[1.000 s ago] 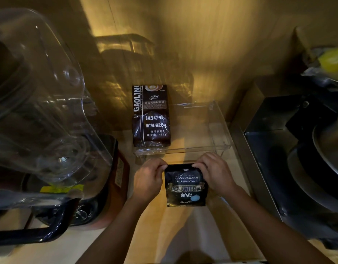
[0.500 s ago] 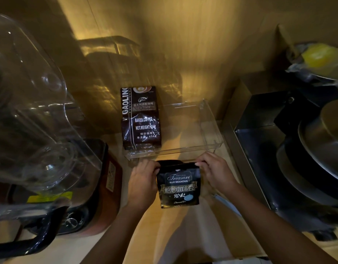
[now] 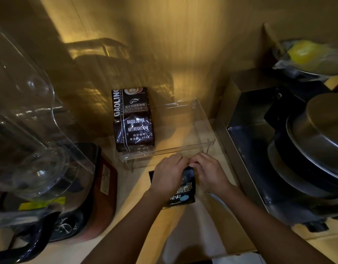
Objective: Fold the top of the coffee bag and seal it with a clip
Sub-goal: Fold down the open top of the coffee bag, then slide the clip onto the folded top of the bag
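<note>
A small black coffee bag [image 3: 183, 195] with gold lettering and a blue dot stands on the wooden counter [image 3: 141, 216] in front of me. My left hand [image 3: 168, 176] covers its upper left part and grips the top. My right hand [image 3: 210, 172] pinches the top from the right. The fingertips of both hands meet over the bag's top edge, which they hide. No clip is in sight.
A larger dark brown coffee bag [image 3: 133, 121] stands in a clear acrylic tray [image 3: 206, 134] just behind my hands. A blender with a clear jug [image 3: 31, 130] fills the left side. Steel pans [image 3: 316, 141] on a metal stand sit at the right.
Both hands have moved inward from the bag's top corners and now meet at the middle of its top. The left hand now covers much of the bag's front.
</note>
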Demonstrator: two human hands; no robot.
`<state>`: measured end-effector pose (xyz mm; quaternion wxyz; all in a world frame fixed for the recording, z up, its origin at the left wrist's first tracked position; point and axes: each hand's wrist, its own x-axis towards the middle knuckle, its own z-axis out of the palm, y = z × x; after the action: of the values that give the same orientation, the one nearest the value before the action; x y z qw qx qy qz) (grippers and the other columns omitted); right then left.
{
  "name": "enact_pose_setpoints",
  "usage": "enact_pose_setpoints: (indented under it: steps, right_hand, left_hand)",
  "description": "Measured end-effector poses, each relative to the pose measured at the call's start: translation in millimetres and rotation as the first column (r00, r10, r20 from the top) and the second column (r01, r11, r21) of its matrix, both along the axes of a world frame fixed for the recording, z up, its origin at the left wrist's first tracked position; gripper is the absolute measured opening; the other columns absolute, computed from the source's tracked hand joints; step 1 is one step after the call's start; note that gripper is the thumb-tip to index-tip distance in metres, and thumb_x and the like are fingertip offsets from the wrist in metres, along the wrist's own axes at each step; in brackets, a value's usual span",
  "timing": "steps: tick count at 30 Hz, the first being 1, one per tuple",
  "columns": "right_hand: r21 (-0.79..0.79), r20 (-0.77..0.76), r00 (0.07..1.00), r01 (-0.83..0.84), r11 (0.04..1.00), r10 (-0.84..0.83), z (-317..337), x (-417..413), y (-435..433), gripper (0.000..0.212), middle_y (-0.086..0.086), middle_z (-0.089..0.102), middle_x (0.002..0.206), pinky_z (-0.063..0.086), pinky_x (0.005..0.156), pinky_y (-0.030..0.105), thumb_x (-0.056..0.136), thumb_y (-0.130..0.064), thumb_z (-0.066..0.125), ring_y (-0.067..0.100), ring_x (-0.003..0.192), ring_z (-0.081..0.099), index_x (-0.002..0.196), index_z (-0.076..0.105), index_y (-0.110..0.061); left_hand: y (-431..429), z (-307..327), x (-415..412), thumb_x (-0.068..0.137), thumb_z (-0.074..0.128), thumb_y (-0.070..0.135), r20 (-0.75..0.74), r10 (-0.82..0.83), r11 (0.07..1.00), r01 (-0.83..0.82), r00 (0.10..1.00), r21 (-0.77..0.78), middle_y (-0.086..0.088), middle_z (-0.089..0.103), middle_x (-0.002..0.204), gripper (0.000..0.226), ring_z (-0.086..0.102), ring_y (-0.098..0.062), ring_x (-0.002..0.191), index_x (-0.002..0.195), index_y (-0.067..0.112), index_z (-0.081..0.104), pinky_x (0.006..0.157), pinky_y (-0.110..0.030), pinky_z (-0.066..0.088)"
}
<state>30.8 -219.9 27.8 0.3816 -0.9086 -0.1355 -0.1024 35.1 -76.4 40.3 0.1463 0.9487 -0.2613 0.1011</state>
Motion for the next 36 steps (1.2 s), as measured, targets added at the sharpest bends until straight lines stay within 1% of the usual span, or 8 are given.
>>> enact_pose_setpoints:
  steps: [5,10,14,17,20,24,29,36]
  right_hand:
    - [0.005,-0.027,1.0,-0.01,1.0,0.01,-2.3,-1.6,0.0,0.005,0.022,0.063,0.08,0.041,0.072,0.036,0.082,0.005,0.055,0.032,0.079,0.057,0.078,0.06,0.004]
    - [0.028,-0.049,0.999,-0.021,0.999,0.023,-4.2,-4.7,2.6,0.008,0.021,0.062,0.081,0.047,0.071,0.043,0.083,0.004,0.053,0.032,0.078,0.056,0.079,0.059,0.003]
    - [0.047,-0.066,0.997,-0.029,0.998,0.032,-3.8,-1.8,4.4,0.008,0.019,0.063,0.079,0.043,0.071,0.034,0.082,0.004,0.055,0.03,0.077,0.057,0.077,0.061,0.002]
    - [0.14,-0.111,0.993,-0.033,0.99,0.049,-2.6,-1.3,2.1,0.005,0.017,0.064,0.079,0.038,0.066,0.02,0.08,0.002,0.06,0.023,0.075,0.056,0.078,0.064,0.0]
    - [0.204,-0.173,0.984,-0.007,0.979,0.043,-4.9,-2.6,-3.9,0.005,0.012,0.063,0.083,0.037,0.062,0.009,0.08,-0.006,0.065,0.01,0.069,0.052,0.084,0.066,-0.003]
    - [0.295,-0.235,0.967,0.164,0.941,-0.095,-17.2,-8.6,-20.5,0.005,0.001,0.061,0.081,0.039,0.061,0.005,0.082,-0.013,0.064,0.001,0.07,0.052,0.086,0.065,-0.011]
    - [-0.011,-0.379,0.882,0.3,0.954,-0.282,-59.8,-23.9,-51.5,0.002,0.012,0.062,0.088,0.046,0.07,0.033,0.08,-0.007,0.062,0.026,0.081,0.058,0.083,0.061,-0.006]
    - [-0.494,-0.487,0.805,0.065,0.867,-0.338,-91.0,-47.9,-67.7,0.029,0.008,0.058,0.102,0.041,0.077,0.033,0.07,-0.033,0.07,0.027,0.098,0.054,0.087,0.056,-0.014]
  left_hand:
    - [11.7,-8.1,-2.7,0.075,0.043,0.022,0.013,-0.057,0.996,0.058,0.998,-0.067,-0.004,0.062,0.061,0.015,0.054,-0.023,0.049,0.073,0.012,0.054,0.037,-0.024,0.039]
    - [17.0,-5.4,0.2,0.082,0.053,0.039,0.092,0.009,1.0,-0.008,0.996,-0.012,-0.001,0.055,0.042,0.033,0.047,-0.017,0.034,0.057,0.016,0.051,0.035,-0.017,0.031]
    - [23.3,-0.8,2.6,0.08,0.055,0.048,0.088,0.015,1.0,-0.017,0.996,0.02,-0.001,0.056,0.04,0.039,0.047,-0.018,0.031,0.055,0.017,0.054,0.04,-0.017,0.029]
    - [25.6,-0.2,2.0,0.086,0.047,0.04,0.122,-0.07,0.997,0.065,0.99,0.043,0.002,0.06,0.05,0.031,0.052,-0.017,0.038,0.066,0.017,0.055,0.039,-0.019,0.032]
    - [22.1,4.2,1.9,0.075,0.067,0.023,0.139,-0.148,0.984,0.133,0.979,0.116,0.002,0.062,0.06,0.012,0.056,-0.017,0.049,0.072,0.017,0.057,0.04,-0.02,0.035]
    - [16.8,2.3,-0.6,0.064,0.077,0.008,0.034,-0.087,0.995,0.085,0.996,0.052,-0.003,0.064,0.069,0.023,0.058,-0.022,0.058,0.078,0.013,0.06,0.048,-0.021,0.037]
    - [13.8,0.5,-4.1,0.08,0.064,0.007,-0.048,-0.038,0.997,0.035,0.998,-0.064,-0.008,0.063,0.073,0.006,0.057,-0.027,0.065,0.079,0.01,0.058,0.053,-0.029,0.038]
    - [13.6,-1.4,-2.4,0.088,0.054,0.02,-0.179,0.035,0.983,-0.066,0.983,-0.172,-0.002,0.066,0.084,0.004,0.058,-0.021,0.076,0.088,0.017,0.057,0.061,-0.029,0.039]
